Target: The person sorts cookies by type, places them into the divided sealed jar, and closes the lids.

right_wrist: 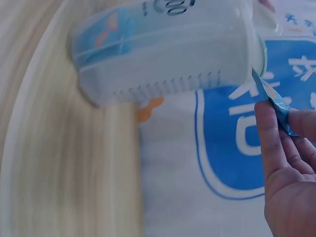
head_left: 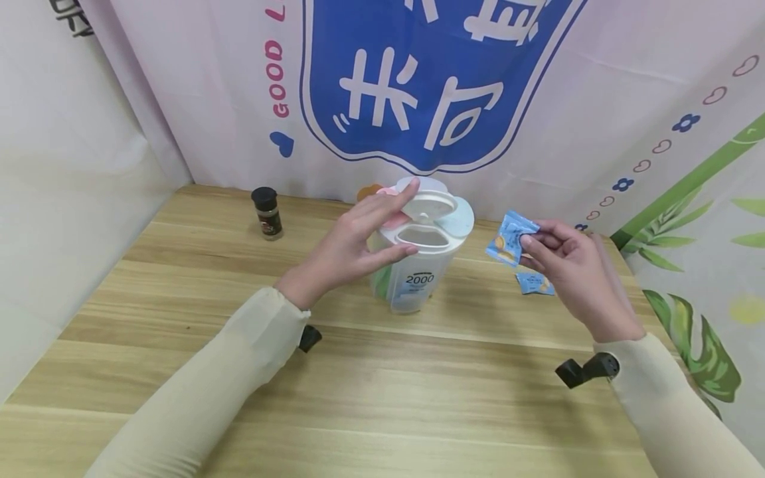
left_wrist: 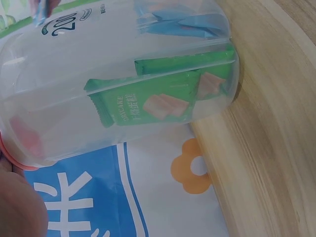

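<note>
A clear plastic storage canister (head_left: 425, 265) stands upright near the back of the table. One flap (head_left: 427, 207) of its pastel lid is raised over an uncovered opening. My left hand (head_left: 352, 245) rests at the lid's left side, index finger extended beside the raised flap and thumb reaching along the opening's near rim. Between thumb and fingers, my right hand (head_left: 568, 259) pinches a small blue snack packet (head_left: 507, 238), held up to the right of the canister. Through the canister walls show green cake packets (left_wrist: 153, 101) and a blue packet (right_wrist: 106, 39) at the bottom.
Another blue snack packet (head_left: 534, 283) lies on the wooden table (head_left: 382, 398) below my right hand. A black-capped spice jar (head_left: 267, 214) stands at the back left. Behind the table hangs a printed cloth (head_left: 227, 86).
</note>
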`<state>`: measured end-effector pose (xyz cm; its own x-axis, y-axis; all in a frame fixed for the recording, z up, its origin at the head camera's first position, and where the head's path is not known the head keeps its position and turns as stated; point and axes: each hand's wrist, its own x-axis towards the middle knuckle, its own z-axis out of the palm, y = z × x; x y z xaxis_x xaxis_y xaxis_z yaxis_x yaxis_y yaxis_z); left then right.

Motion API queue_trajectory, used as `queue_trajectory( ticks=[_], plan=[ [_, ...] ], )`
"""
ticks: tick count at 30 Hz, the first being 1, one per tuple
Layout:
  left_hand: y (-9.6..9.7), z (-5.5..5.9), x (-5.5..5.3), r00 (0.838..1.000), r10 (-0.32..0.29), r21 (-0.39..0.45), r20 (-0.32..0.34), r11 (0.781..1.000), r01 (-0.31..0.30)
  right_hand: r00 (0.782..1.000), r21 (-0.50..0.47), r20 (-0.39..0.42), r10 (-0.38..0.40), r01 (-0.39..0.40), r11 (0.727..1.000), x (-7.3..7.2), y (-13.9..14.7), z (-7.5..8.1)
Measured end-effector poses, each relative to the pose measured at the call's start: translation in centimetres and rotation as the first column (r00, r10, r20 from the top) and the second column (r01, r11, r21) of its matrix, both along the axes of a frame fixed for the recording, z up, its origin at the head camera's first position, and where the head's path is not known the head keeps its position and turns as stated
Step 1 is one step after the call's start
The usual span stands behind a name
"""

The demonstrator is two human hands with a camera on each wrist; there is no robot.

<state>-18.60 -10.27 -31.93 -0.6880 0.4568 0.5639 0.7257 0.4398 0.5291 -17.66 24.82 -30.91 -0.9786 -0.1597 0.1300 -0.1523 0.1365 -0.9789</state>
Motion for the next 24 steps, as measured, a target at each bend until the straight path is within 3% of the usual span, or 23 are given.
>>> queue_trajectory(
  ticks=[4,9,15,21,24],
  plan=[
    [0.0,0.0,0.0,1.0,0.0,0.002,0.006,1.0,0.0,1.0,0.008,-0.011,-0.015,0.015,1.0,0.5,-0.8,1.1],
    [0.0,-0.1,0.0,1.0,0.002,0.004,0.007,1.0,-0.002,0.998,-0.1,-0.042,0.048,-0.052,0.994,0.9,-1.9,2.4],
    [-0.1,0.0,0.0,1.0,0.002,0.006,0.006,1.0,-0.002,0.993,-0.12,-0.094,0.068,-0.079,0.99,1.2,-3.7,3.7],
    [-0.1,0.0,0.0,1.0,-0.008,0.015,0.001,1.0,0.008,0.967,-0.138,-0.223,0.124,-0.157,0.978,0.9,-5.8,3.9],
    [-0.1,0.0,0.0,1.0,-0.009,0.018,0.009,1.0,0.009,0.949,-0.071,-0.287,0.132,-0.159,0.985,0.8,-6.6,4.0]
  ],
)
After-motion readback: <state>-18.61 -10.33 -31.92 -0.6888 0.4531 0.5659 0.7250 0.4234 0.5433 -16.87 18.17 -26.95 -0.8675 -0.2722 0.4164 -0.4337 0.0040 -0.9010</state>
